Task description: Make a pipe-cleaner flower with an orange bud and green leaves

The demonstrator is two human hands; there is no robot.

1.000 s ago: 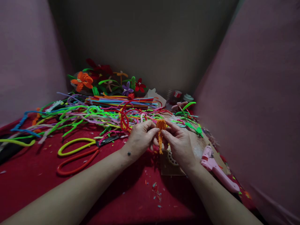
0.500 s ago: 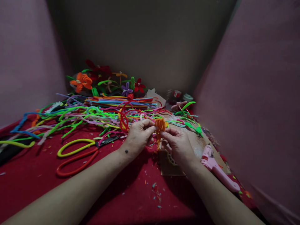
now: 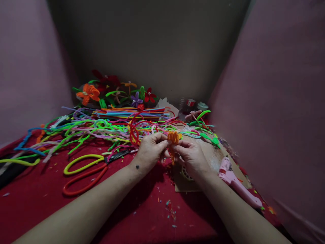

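Lowered since one second earlier: the index finger of the right hand (image 3: 194,157), formerly beside the top of the looped orange fuzzy-stem piece (image 3: 173,137), now nearer its middle. Left to right: a black object (image 3: 15,173), cut off at the edge, lies under part of the tangle of multicoloured fuzzy stems (image 3: 116,130). Scissors with yellow and red handles (image 3: 106,159) rest on the red cloth surface (image 3: 149,217). The left hand (image 3: 150,147) pinches the orange piece above the surface, between both hands; its thin hanging end is hard to make out. The right hand pinches it likewise, some fingertips hidden. Brown cardboard (image 3: 186,187) bears a pale holed ring (image 3: 186,174), partly covered by that hand. Rightmost lies a pink glue gun (image 3: 238,188).
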